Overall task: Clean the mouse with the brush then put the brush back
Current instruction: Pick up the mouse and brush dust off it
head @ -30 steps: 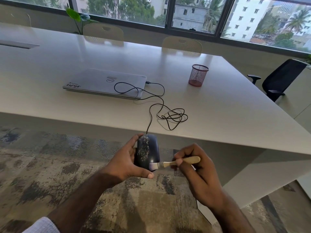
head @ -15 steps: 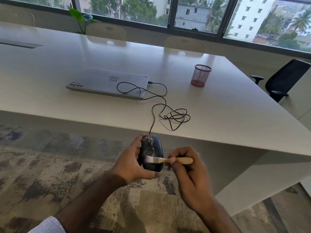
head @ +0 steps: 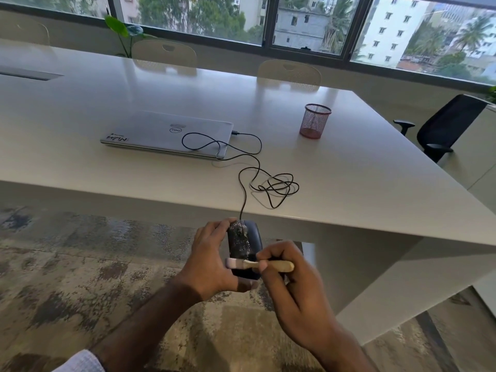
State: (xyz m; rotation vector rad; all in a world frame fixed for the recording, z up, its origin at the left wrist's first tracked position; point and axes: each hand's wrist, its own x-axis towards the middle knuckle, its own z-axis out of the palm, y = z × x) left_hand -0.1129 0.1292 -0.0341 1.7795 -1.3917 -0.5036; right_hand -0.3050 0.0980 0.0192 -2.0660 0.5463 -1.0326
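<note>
We have the mouse (head: 245, 249) held off the front edge of the worktop (head: 349, 183), over the carpet (head: 67, 277), with our left hand (head: 212, 267) wrapped around its left side and thumb under its near end. Our right hand (head: 292, 288) is closed on the brush (head: 257, 264), pinching the handle like a pen, the bristles lying across the mouse's near end.

The main risk is the cable (head: 268, 183): it runs from the mouse up over the worktop edge, through a loose tangle, to the laptop (head: 166, 132). Pulling the mouse further toward us could tighten that tangle and tug the plug or drag the laptop. A hard sideways stroke could also twist the mouse out of our one-handed hold and drop it on the carpet. Loosened dust will fall there too.

The mouse is a smooth, dark, rounded shell, its left half speckled with pale grime. The brush has a pale, rounded handle, probably wood, and a soft whitish tuft, blurred here. The red mesh cup (head: 315, 120), well apart on the worktop, is likely where the brush belongs.
</note>
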